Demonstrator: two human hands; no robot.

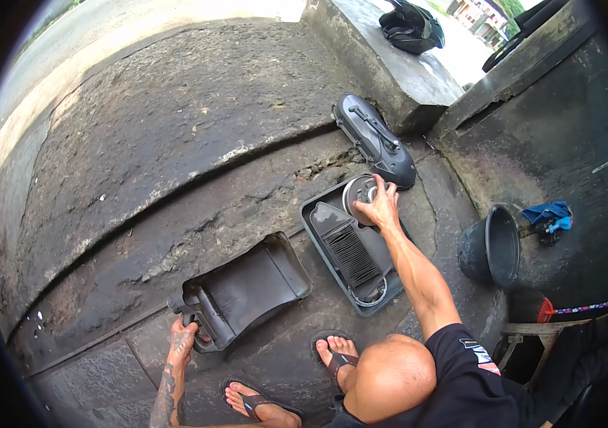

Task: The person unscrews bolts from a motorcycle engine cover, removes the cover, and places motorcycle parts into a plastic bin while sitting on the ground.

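Note:
My left hand [182,335] grips the spout-like neck at the near left end of a dark, open plastic housing [247,278] lying on the ground. My right hand [381,203] grips a round, dark disc-shaped part [357,192] over the back of a rectangular plastic tray [309,228]. In that tray lie a pleated filter [350,253] and a curved pale piece at its near end; my right arm hides part of the tray's side. Beyond it, a long black cover [371,132] lies on the concrete.
A dark bucket [471,250] stands at right, beside blue cloths [546,217]. A helmet [407,28] rests on a concrete ledge [361,57] at back. A red-tipped brush [548,308] and a low wooden piece [532,329] are at lower right. My sandalled feet are below.

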